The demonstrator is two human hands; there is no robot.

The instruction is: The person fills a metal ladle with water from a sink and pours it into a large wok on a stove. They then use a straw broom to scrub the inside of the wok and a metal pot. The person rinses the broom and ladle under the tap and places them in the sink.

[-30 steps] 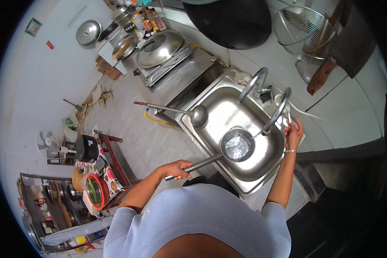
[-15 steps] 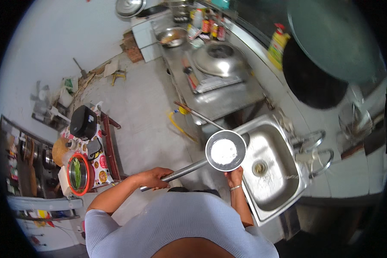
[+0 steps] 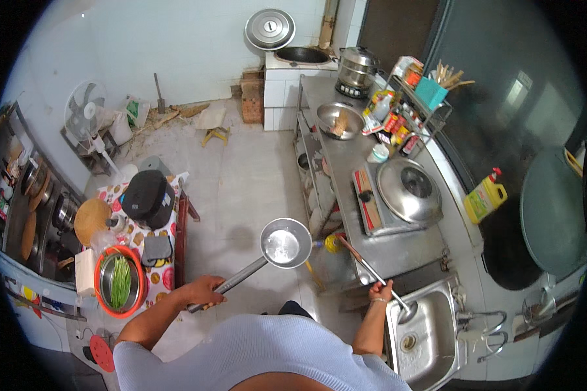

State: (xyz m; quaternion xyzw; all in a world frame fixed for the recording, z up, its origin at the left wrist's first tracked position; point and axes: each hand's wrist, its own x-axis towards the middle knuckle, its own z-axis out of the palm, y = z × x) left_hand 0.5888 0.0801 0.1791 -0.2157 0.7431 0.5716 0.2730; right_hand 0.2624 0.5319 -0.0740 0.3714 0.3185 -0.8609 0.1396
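Her left hand (image 3: 205,291) grips a long-handled saucepan (image 3: 285,243) out over the floor. The right hand (image 3: 379,290) grasps a ladle (image 3: 374,272) at the sink (image 3: 430,332). A lidded wok (image 3: 409,189) sits on the desk (image 3: 398,244) beside.

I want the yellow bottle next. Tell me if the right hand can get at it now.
Probably not: the right hand grips a ladle at the sink, and the yellow bottle stands across the counter.

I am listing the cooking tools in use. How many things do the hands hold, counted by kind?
Long-handled saucepan, in the left hand: 1
Ladle, in the right hand: 1
Total: 2
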